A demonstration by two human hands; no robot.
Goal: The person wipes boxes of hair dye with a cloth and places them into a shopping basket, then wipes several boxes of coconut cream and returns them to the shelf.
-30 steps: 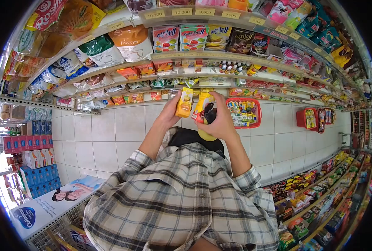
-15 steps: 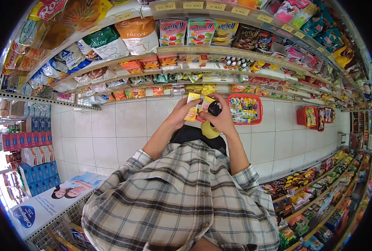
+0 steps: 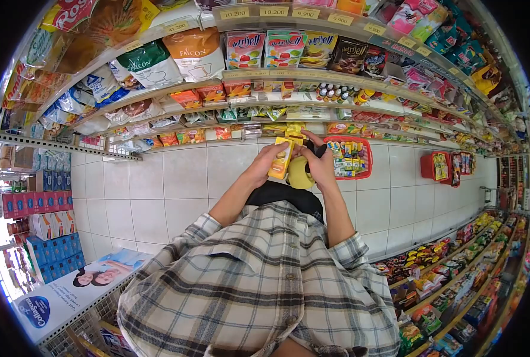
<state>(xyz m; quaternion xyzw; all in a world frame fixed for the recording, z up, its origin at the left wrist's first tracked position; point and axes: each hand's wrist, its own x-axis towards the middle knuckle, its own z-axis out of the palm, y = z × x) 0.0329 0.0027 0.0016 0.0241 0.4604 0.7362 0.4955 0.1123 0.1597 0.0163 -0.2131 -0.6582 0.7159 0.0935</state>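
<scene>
My left hand (image 3: pixel 265 165) is closed on a yellow box (image 3: pixel 281 158), its thumb across the front. Beside it, my right hand (image 3: pixel 320 163) has its fingers bent around a small black object (image 3: pixel 317 150) that I cannot make out. Another yellow piece shows between the hands near the fingertips; whose fingers hold it is unclear. Just below the hands is a rounded yellow-green thing (image 3: pixel 301 174), partly covered by the box and my right hand. A red basket (image 3: pixel 369 159) filled with small packets stands on the floor right of my right hand.
Shelves of packets (image 3: pixel 247 74) curve across the front. More red baskets (image 3: pixel 429 166) stand on the tiled floor (image 3: pixel 217 172) at the right. Snack racks (image 3: pixel 449 262) are at the lower right. Stacked boxes (image 3: pixel 24 202) and a printed display top (image 3: pixel 68 291) lie at the left.
The yellow box in my left hand has shifted right and turned its face more to view. My right hand has closed in toward it, and the yellow-green thing shows more.
</scene>
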